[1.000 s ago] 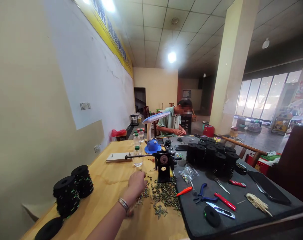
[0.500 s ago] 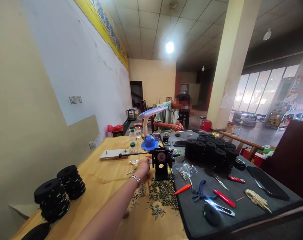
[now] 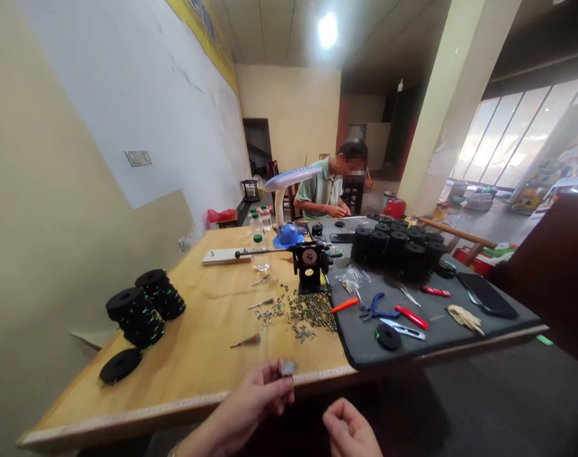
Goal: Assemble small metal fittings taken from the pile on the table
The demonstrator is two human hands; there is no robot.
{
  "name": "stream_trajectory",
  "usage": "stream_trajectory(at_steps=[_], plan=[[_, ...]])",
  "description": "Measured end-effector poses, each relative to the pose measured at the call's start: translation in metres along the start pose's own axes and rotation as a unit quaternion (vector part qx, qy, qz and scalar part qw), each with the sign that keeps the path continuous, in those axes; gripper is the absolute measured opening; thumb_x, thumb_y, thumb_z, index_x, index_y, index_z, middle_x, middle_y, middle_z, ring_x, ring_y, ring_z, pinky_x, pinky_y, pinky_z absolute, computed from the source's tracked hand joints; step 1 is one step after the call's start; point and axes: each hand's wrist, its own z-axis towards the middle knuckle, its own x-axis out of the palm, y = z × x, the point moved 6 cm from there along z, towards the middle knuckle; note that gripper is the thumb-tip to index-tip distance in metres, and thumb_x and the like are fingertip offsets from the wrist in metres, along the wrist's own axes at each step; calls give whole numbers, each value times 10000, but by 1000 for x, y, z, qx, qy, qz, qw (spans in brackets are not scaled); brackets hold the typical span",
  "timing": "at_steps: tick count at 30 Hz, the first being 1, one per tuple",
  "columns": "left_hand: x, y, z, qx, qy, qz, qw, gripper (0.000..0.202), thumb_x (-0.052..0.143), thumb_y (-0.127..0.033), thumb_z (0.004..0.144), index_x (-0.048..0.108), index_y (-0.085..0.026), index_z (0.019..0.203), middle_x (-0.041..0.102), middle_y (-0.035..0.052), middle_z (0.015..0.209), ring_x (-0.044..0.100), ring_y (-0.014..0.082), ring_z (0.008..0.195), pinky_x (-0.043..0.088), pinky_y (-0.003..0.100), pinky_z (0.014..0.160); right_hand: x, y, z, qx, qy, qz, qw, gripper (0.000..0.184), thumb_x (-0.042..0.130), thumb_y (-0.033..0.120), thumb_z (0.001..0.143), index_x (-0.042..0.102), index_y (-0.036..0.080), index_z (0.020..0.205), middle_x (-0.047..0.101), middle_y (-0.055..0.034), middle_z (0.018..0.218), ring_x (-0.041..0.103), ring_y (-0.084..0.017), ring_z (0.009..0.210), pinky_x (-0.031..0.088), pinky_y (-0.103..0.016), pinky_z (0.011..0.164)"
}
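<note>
My left hand (image 3: 265, 395) is at the front edge of the wooden table, thumb and fingers pinched on a small grey bristly piece (image 3: 288, 366). To its right, past the edge, my right hand (image 3: 349, 428) is closed; whatever its fingers may hold is hidden. On the wood beyond my left hand lies a small brush-like tool (image 3: 248, 341), with another slim tool (image 3: 261, 304) farther back. Heaps of small dark-and-gold pieces (image 3: 312, 310), grey pieces (image 3: 303, 333) and coloured beads (image 3: 270, 312) lie before a black hand-cranked winder (image 3: 309, 270) with a long rod.
Black spools (image 3: 141, 317) stand at left, more (image 3: 394, 244) on the grey mat (image 3: 365, 343). Blue-handled pliers (image 3: 379, 308), an orange tool (image 3: 345, 305), red cutters (image 3: 411, 316) and a glove (image 3: 465, 318) lie there. A blue lamp (image 3: 289, 235) stands behind; another person (image 3: 320, 190) sits opposite.
My left hand has drawn back from beside the winder to the table's front edge, now with the grey bristly piece. My right hand has come into view. The camera has tilted down.
</note>
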Motion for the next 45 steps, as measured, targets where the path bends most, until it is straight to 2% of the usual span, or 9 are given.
stream_trajectory(at_steps=[4,7,10,19,27,31,37,41,45], plan=[[25,48,-20,-26,-2,-66,997,326,786,-353,637,600,-133,789,575,8,676,494,95,608,350,189,504,16,18,-15,-25,-33,12,999,576,666,721,655,441,195,721,301,129,349,179,-35,309,101,-176,350],[29,65,-23,-29,-11,-77,997,318,778,-360,654,593,-135,783,584,9,677,492,93,609,362,191,520,24,27,-25,-23,-38,-8,999,571,663,712,663,450,185,716,343,116,361,203,-34,317,112,-169,358],[29,73,-22,-28,-19,-67,997,338,782,-382,641,589,-132,762,583,6,664,467,83,571,354,193,508,26,30,-28,-21,-46,-26,998,562,657,702,676,461,177,719,366,108,372,226,-35,322,128,-165,364],[28,74,-21,7,-38,10,999,350,751,-417,648,524,-154,688,546,-6,646,476,103,581,390,214,516,25,31,-25,-40,-59,-69,995,561,641,705,688,476,170,719,384,94,383,282,-47,331,175,-169,365],[30,81,-17,36,-41,38,998,359,738,-424,659,482,-172,680,478,-33,632,456,105,563,408,211,455,22,32,-27,-73,-65,-113,989,472,607,615,770,492,160,725,402,81,411,319,-55,348,200,-170,374],[32,82,-17,30,-35,23,999,365,739,-427,661,478,-172,677,492,-33,622,491,109,553,424,218,464,21,31,-27,-75,-69,-124,987,437,606,581,775,474,169,716,393,87,413,305,-53,342,202,-166,366],[37,80,-20,-23,-24,-82,996,308,749,-344,670,539,-158,797,556,-28,618,509,90,555,405,206,539,19,29,-25,-59,-72,-96,991,453,621,601,743,459,179,712,361,104,399,266,-47,336,189,-161,357],[38,80,-21,-34,-25,-72,997,281,735,-353,684,561,-139,738,566,-11,585,490,84,533,366,207,532,19,23,-24,-41,-65,-86,993,488,624,638,726,460,179,723,368,100,390,264,-50,336,172,-163,359],[34,79,-19,-30,-54,-76,995,294,748,-369,653,564,-144,699,537,-25,564,471,92,529,364,220,531,17,18,-26,-19,-56,-78,995,511,610,667,727,462,179,723,386,89,384,266,-54,340,152,-170,367]])
